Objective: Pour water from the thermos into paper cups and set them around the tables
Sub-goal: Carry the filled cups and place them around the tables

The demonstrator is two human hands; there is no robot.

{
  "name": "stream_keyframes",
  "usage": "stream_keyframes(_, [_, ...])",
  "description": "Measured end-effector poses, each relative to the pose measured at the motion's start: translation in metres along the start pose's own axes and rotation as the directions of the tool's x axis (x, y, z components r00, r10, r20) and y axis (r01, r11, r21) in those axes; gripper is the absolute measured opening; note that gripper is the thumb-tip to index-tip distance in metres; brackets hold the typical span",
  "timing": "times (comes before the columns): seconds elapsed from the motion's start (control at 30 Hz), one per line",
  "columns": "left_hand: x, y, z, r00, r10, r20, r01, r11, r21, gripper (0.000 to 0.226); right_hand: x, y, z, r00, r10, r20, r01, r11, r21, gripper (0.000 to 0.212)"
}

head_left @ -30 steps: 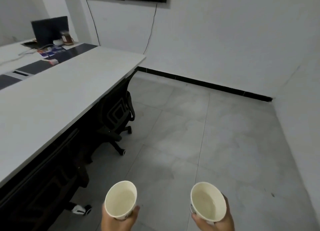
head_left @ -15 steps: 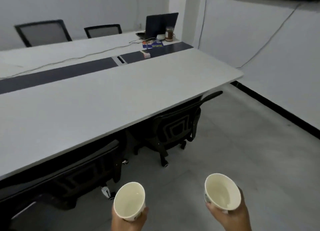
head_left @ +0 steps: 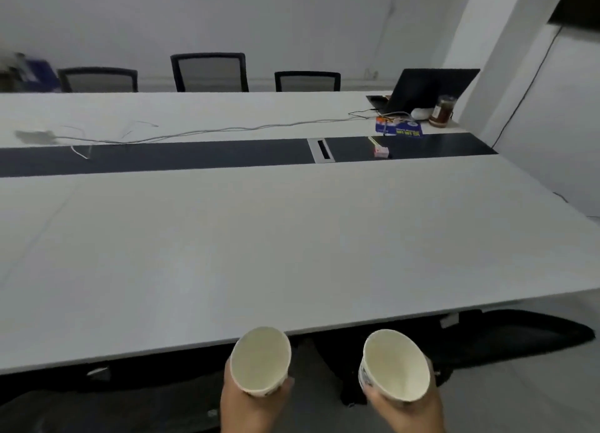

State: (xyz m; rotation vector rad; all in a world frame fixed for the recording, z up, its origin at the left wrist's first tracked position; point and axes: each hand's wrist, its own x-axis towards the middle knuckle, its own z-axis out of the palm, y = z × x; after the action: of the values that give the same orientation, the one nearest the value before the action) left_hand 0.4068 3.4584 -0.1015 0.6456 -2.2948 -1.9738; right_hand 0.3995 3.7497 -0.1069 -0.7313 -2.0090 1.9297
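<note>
I hold two white paper cups in front of me at the bottom of the view. My left hand (head_left: 242,406) grips the left paper cup (head_left: 260,361), whose rim just overlaps the near edge of the long white table (head_left: 292,244). My right hand (head_left: 406,413) grips the right paper cup (head_left: 394,366), which has a printed band on its side and hangs over the floor short of the table edge. Both cups tilt slightly away from me. I cannot make out the water level inside. No thermos is in view.
A dark strip (head_left: 162,156) with a cable slot (head_left: 320,150) runs along the table's middle. At the far right stand a laptop (head_left: 428,88), a jar (head_left: 443,111) and a blue box (head_left: 398,129). A cable (head_left: 227,129) trails left. Black chairs (head_left: 209,72) line the far side; another chair (head_left: 519,332) is tucked under the near edge.
My view has swung left from the floor and wall to face the table head-on. I have come closer to its near edge, with both cups still held.
</note>
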Motion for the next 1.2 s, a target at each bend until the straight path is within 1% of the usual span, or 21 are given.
stream_keyframes(0.03, [0.017,0.003,0.007,0.998,0.01,-0.063,-0.011,1.0,-0.022,0.09,0.015,-0.01,0.013,0.999,0.037,0.02,-0.038,0.999,0.027,0.114])
stream_keyframes(0.1, [0.047,0.016,0.018,0.995,0.012,-0.104,-0.016,0.999,-0.037,0.089,0.043,-0.029,0.039,0.993,0.079,0.089,-0.085,0.994,0.063,0.109])
stream_keyframes(0.13, [0.061,0.024,0.021,0.991,0.009,-0.134,-0.017,0.998,-0.061,0.091,0.058,-0.041,0.051,0.992,0.078,0.104,-0.084,0.995,0.059,0.105])
stream_keyframes(0.2, [0.091,0.037,0.022,0.977,-0.003,-0.214,-0.016,0.996,-0.086,0.095,0.084,-0.064,0.078,0.992,0.006,0.128,-0.008,1.0,0.015,0.099])
stream_keyframes(0.23, [0.107,0.042,0.022,0.968,0.0,-0.25,-0.022,0.996,-0.085,0.095,0.099,-0.071,0.09,0.985,0.013,0.17,-0.017,1.0,0.022,0.097])
stream_keyframes(0.3, [0.139,0.05,0.02,0.947,0.006,-0.321,-0.036,0.996,-0.087,0.093,0.133,-0.079,0.115,0.979,0.022,0.205,-0.022,1.0,0.001,0.092])
stream_keyframes(0.33, [0.154,0.054,0.017,0.933,0.006,-0.36,-0.043,0.995,-0.094,0.092,0.151,-0.077,0.128,0.98,-0.009,0.2,0.017,0.999,-0.04,0.092])
stream_keyframes(0.37, [0.169,0.058,0.013,0.916,0.002,-0.4,-0.049,0.993,-0.107,0.092,0.171,-0.075,0.143,0.982,-0.033,0.185,0.048,0.996,-0.074,0.092])
stream_keyframes(0.43, [0.198,0.067,0.003,0.872,0.008,-0.49,-0.07,0.992,-0.108,0.09,0.207,-0.073,0.173,0.978,-0.064,0.197,0.086,0.991,-0.104,0.093])
stream_keyframes(0.5, [0.227,0.072,-0.01,0.828,0.016,-0.56,-0.084,0.992,-0.095,0.086,0.233,-0.07,0.2,0.957,-0.09,0.275,0.132,0.981,-0.139,0.09])
stream_keyframes(0.53, [0.24,0.074,-0.016,0.811,0.015,-0.585,-0.078,0.993,-0.084,0.083,0.247,-0.068,0.209,0.951,-0.111,0.289,0.157,0.978,-0.141,0.089])
stream_keyframes(0.57, [0.252,0.073,-0.023,0.802,0.007,-0.598,-0.067,0.995,-0.079,0.082,0.26,-0.066,0.218,0.956,-0.092,0.278,0.136,0.981,-0.141,0.087])
stream_keyframes(0.6, [0.264,0.072,-0.029,0.796,-0.002,-0.606,-0.053,0.996,-0.074,0.081,0.268,-0.067,0.226,0.949,-0.064,0.309,0.11,0.985,-0.136,0.085])
stream_keyframes(0.67, [0.289,0.066,-0.04,0.797,0.003,-0.604,-0.044,0.998,-0.053,0.081,0.28,-0.064,0.241,0.932,-0.05,0.36,0.111,0.982,-0.151,0.086])
stream_keyframes(0.73, [0.319,0.061,-0.05,0.802,0.014,-0.597,-0.039,0.999,-0.029,0.081,0.295,-0.052,0.254,0.955,-0.079,0.287,0.131,0.977,-0.167,0.089])
stream_keyframes(0.8, [0.352,0.058,-0.061,0.8,0.015,-0.599,-0.039,0.999,-0.028,0.082,0.3,-0.044,0.267,0.951,-0.084,0.296,0.145,0.972,-0.188,0.084])
stream_keyframes(0.87, [0.383,0.055,-0.067,0.8,0.009,-0.6,-0.031,0.999,-0.026,0.084,0.299,-0.038,0.276,0.951,-0.053,0.305,0.116,0.975,-0.191,0.082])
stream_keyframes(0.97, [0.421,0.049,-0.068,0.815,0.011,-0.58,-0.025,1.0,-0.017,0.088,0.299,-0.029,0.272,0.974,-0.056,0.218,0.103,0.971,-0.215,0.088])
stream_keyframes(1.0, [0.43,0.048,-0.066,0.82,0.013,-0.573,-0.03,0.999,-0.02,0.087,0.299,-0.028,0.27,0.976,-0.065,0.208,0.109,0.971,-0.211,0.088])
stream_keyframes(1.2, [0.464,0.05,-0.057,0.834,0.041,-0.551,-0.052,0.999,-0.005,0.089,0.308,-0.027,0.263,0.959,-0.119,0.255,0.182,0.954,-0.237,0.087])
